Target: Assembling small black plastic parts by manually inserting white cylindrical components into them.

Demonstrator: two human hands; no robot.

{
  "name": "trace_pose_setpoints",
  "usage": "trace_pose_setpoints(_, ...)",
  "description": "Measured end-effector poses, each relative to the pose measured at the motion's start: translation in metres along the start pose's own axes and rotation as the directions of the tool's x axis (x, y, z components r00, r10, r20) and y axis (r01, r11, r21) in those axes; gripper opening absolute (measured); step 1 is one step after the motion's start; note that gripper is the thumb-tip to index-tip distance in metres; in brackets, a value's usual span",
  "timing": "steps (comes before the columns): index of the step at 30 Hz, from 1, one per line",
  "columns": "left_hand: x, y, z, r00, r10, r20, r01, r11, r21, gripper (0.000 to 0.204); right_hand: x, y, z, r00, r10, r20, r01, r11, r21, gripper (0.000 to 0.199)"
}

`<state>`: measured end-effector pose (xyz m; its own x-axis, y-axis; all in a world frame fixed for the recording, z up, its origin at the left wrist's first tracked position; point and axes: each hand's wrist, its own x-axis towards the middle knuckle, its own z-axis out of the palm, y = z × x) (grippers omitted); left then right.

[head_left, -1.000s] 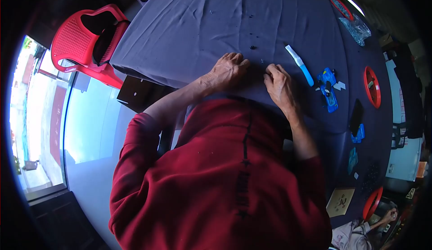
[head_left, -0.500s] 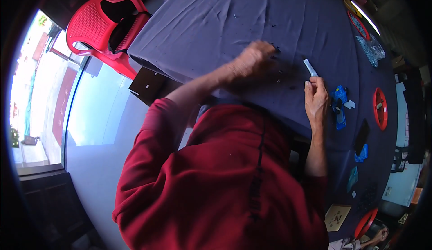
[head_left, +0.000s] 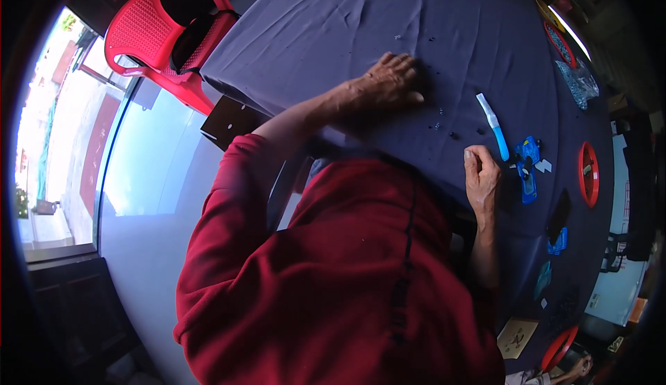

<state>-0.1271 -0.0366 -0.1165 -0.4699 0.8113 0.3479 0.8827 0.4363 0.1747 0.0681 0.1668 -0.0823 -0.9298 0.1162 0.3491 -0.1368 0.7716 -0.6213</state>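
Observation:
My left hand (head_left: 388, 83) lies palm down over the purple-grey tablecloth, its fingers spread and nothing seen in it. Several tiny dark pieces (head_left: 438, 126) are scattered just right of it. A slim tool with a blue handle and a whitish blade-like end (head_left: 494, 127) rests on the cloth. Beside its handle, apart from it, my right hand (head_left: 482, 180) is closed with the fingers curled in; no object shows in them. Right of that hand lies a blue object with black parts (head_left: 528, 170), with small white pieces (head_left: 544, 166) next to it.
Red trays (head_left: 588, 175) stand along the right side, near a clear bag of small bluish bits (head_left: 577, 83). A dark flat item (head_left: 559, 215) and a wooden board (head_left: 517, 337) lie nearer. A red chair (head_left: 156, 35) stands left. Another person's hand (head_left: 581, 365) shows lower right.
My right hand has let go of the blue-handled tool, which now lies on the cloth, and has drawn back toward me. My left hand has flattened and spread its fingers.

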Motion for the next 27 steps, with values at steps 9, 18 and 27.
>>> trace_pose_setpoints(9,-0.064,0.064,-0.022,0.938,0.316,-0.145,-0.337,0.927,-0.163,0.036,-0.018,0.001,-0.012,0.997,-0.069,-0.026,0.068,0.996,-0.06,0.016)
trace_pose_setpoints(18,-0.124,0.078,-0.027,0.912,0.382,-0.145,-0.399,0.91,-0.109,0.017,-0.042,-0.027,0.008,0.975,-0.125,0.184,0.15,0.98,-0.131,0.033)
trace_pose_setpoints(27,-0.115,0.088,-0.016,0.976,0.215,-0.021,-0.214,0.953,-0.214,0.027,-0.027,-0.042,0.024,0.956,-0.09,0.28,0.184,0.925,-0.333,0.04)
